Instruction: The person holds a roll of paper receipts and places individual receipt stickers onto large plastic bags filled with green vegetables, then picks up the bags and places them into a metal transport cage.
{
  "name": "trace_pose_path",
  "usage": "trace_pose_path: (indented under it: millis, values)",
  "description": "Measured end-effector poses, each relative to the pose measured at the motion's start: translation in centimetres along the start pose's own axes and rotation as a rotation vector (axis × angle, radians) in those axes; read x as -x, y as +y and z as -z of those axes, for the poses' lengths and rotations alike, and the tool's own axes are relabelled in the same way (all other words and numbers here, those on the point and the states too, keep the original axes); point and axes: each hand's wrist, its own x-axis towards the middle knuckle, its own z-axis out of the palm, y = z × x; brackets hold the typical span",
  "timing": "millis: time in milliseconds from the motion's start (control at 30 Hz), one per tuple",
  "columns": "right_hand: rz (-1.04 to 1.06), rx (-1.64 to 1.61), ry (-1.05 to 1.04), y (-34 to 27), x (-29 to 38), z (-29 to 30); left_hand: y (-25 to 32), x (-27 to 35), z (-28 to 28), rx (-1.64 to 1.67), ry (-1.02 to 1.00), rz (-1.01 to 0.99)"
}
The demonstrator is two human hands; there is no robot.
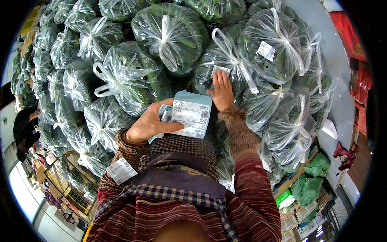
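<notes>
My left hand (155, 122) holds a folded strip of printed labels (191, 115) on pale blue backing, its thumb lying over the strip's front. To the right, my right hand (223, 89) rests with its fingertips on a white label (220, 72) on a knotted clear plastic bag (234, 56) of green produce. Another bag (282, 36), at the upper right, bears a similar label (266, 51). A large tied bag (178, 33) above my left hand shows no label on its visible side. One more printed label (121, 171) is stuck on my left sleeve.
Many tied bags (90, 36) are heaped ahead and to both sides. A wire cage cart (68, 181) stands at the lower left, near a dark-clothed person (24, 130). Green sacks (308, 186) and a cardboard box edge (290, 183) lie at the lower right; red material (359, 81) is at the far right.
</notes>
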Motion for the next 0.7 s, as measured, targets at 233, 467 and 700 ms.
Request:
trace_pose_path:
  millis: [233, 467, 700]
  values:
    - [-0.631, -1.620, -0.214, -6.5, 4.6, 9.8, 0.9, -0.4, -1.1, -0.106, -0.036, -0.070]
    - [-0.817, -1.882, 0.307, -11.1, 3.9, 17.8, -0.4, -1.3, -4.0, -0.062, -0.195, -0.067]
    - [-0.245, -0.483, 0.298, -8.7, 4.2, 21.1, -0.9, -1.7, -6.5, -0.468, -0.221, -0.238]
